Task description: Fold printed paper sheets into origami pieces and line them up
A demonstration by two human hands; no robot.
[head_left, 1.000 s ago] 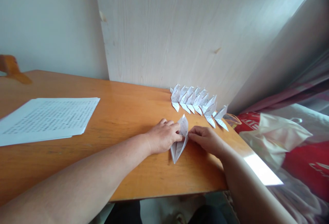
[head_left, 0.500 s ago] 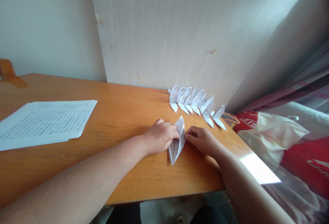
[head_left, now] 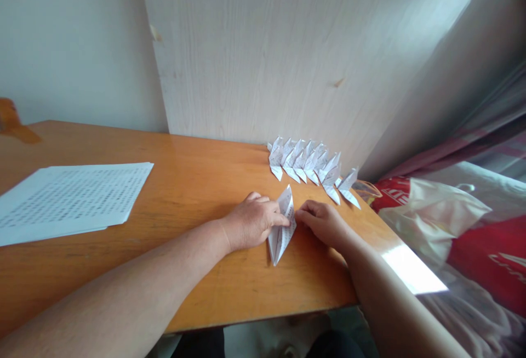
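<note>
A diamond-shaped piece of folded paper [head_left: 281, 244] with printed characters lies on the wooden table near its front edge, long points facing away from and toward me. My left hand [head_left: 255, 221] grips it from the left, the index finger stretched across its middle and the other fingers curled. At its right corner my right hand [head_left: 322, 221] has thumb and forefinger pinched together on the edge. Beyond both hands stand several folded paper pieces [head_left: 302, 158] with upright points, lined up along the back of the table. One such folded piece [head_left: 348, 187] stands apart at the right end.
To the left lies a stack of printed sheets [head_left: 78, 196] on the table [head_left: 197, 169]. A pale wood-grain panel [head_left: 246, 62] rises behind the table. Red and white bags [head_left: 444, 215] crowd the right edge, and an orange wooden piece [head_left: 14, 122] shows at far left.
My left index finger has straightened and slid right across the folded paper. The right hand stays at the paper's right corner. The view has shifted slightly.
</note>
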